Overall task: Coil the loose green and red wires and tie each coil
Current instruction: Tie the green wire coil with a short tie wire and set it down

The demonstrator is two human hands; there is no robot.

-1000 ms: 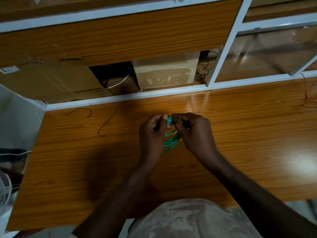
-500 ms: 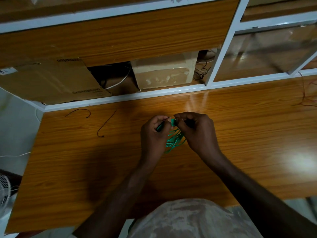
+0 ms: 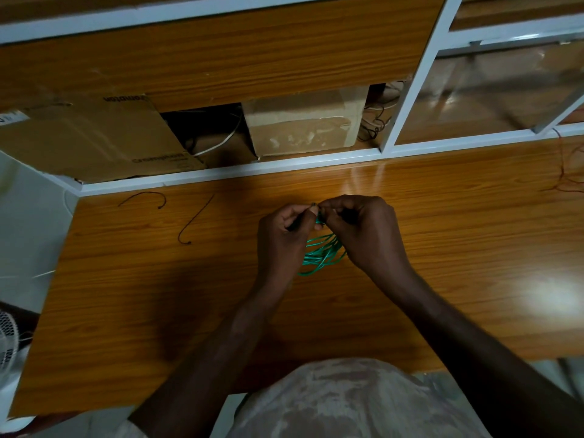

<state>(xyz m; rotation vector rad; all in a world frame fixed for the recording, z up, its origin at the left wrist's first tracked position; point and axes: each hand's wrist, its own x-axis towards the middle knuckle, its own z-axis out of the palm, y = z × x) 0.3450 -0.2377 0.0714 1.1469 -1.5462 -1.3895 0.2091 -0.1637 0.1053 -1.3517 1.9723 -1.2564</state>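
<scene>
A coil of green wire (image 3: 322, 254) hangs between my two hands above the wooden desk (image 3: 158, 295). My left hand (image 3: 282, 235) and my right hand (image 3: 363, 230) both pinch the top of the coil, fingertips meeting at a small tie there. The coil's lower loops fan out below my fingers; its top is hidden by them. Loose red wire (image 3: 565, 172) lies at the desk's far right edge.
Two short dark wire pieces (image 3: 189, 222) (image 3: 145, 197) lie on the desk at the left. Cardboard boxes (image 3: 303, 121) and cables sit in the shelf behind the desk. A white fan (image 3: 8, 336) stands at the lower left.
My fingertips have closed tighter together over the top of the green coil, hiding more of it. The hands stay in nearly the same place.
</scene>
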